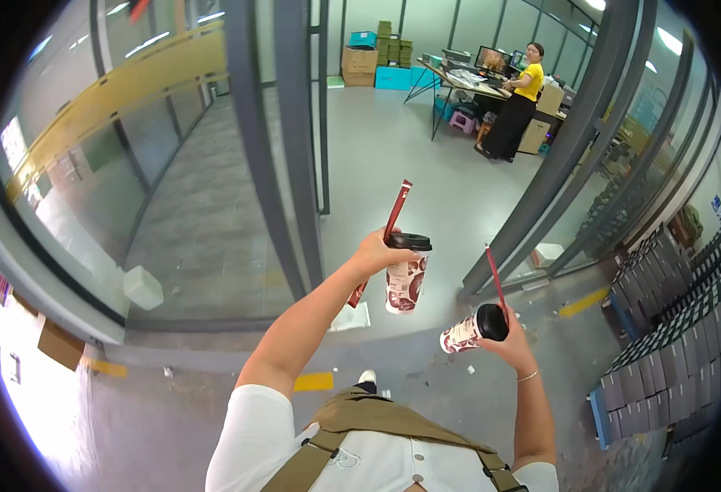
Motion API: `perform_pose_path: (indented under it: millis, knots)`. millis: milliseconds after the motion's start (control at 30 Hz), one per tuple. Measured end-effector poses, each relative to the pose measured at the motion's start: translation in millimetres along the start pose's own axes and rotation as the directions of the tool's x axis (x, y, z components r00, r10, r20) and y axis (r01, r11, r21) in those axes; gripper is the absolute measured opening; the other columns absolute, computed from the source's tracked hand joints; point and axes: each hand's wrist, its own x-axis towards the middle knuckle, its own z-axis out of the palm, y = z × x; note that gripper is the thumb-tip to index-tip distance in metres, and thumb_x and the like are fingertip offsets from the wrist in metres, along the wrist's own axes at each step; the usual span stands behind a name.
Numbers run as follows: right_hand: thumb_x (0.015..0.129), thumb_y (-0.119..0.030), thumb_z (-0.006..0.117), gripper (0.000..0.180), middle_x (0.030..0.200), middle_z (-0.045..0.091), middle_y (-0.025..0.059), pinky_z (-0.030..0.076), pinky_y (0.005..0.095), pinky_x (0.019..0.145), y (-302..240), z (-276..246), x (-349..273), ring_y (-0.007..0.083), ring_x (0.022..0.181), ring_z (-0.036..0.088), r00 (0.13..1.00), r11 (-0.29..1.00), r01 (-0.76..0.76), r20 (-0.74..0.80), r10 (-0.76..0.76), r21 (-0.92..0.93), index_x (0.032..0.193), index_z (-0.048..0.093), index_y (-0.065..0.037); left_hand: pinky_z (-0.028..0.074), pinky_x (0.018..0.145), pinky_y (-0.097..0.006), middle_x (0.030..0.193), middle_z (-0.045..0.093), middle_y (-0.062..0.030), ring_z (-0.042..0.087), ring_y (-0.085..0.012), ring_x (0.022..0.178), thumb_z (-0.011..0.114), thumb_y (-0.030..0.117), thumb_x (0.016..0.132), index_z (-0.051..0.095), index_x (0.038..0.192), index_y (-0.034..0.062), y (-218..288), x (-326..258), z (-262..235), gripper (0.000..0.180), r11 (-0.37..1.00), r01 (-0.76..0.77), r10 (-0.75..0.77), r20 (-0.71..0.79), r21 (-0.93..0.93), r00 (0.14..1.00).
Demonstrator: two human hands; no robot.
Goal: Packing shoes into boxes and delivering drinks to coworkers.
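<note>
Two paper cups with black lids, two red wrapped straws. The left hand (374,251) grips one cup (404,276) upright with a straw (395,211) pressed against it. The right hand (509,338) grips the other cup (468,330), tilted sideways, with the second straw (495,277). Both hands' fingers are partly hidden behind the cups.

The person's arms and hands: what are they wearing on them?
Both arms are bare from short white sleeves down. The left hand wears no glove, ring or watch that shows. The right hand is also ungloved, with a thin bracelet at the wrist. Olive-brown straps cross the white shirt at the shoulders.
</note>
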Motion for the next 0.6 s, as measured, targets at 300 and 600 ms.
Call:
perform_pose_path:
  millis: [300, 600]
  knots:
    - [0.058, -0.023, 0.084, 0.086, 0.115, 0.059, 0.0133, 0.045, 0.0327, 0.094, 58.4, -32.3, 243.4, 0.0214, 0.107, 0.057, 0.994, 0.995, -0.094, -0.066, 0.092, -0.024, 0.129, 0.043, 0.001, 0.049, 0.084, -0.032, 0.104, 0.060, -0.0159, 0.061, -0.0248, 0.097, 0.085, 0.039, 0.052, 0.050, 0.114, -0.0050, 1.1, 296.8, -14.2, 0.083, 0.990, 0.041, -0.037, -0.028, 0.132, 0.999]
    - [0.056, -0.024, 0.085, 0.086, 0.111, 0.060, 0.0133, 0.045, 0.0327, 0.093, 82.8, -94.3, 526.6, 0.0218, 0.105, 0.058, 0.998, 0.996, -0.052, 0.036, 0.054, -0.075, 0.127, 0.045, 0.002, 0.049, 0.086, -0.034, 0.108, 0.059, -0.0183, 0.061, -0.0265, 0.100, 0.086, 0.040, 0.053, 0.049, 0.114, -0.0054, 45.8, 545.0, -50.1, 0.085, 0.995, 0.022, -0.009, -0.144, 0.093, 0.990]
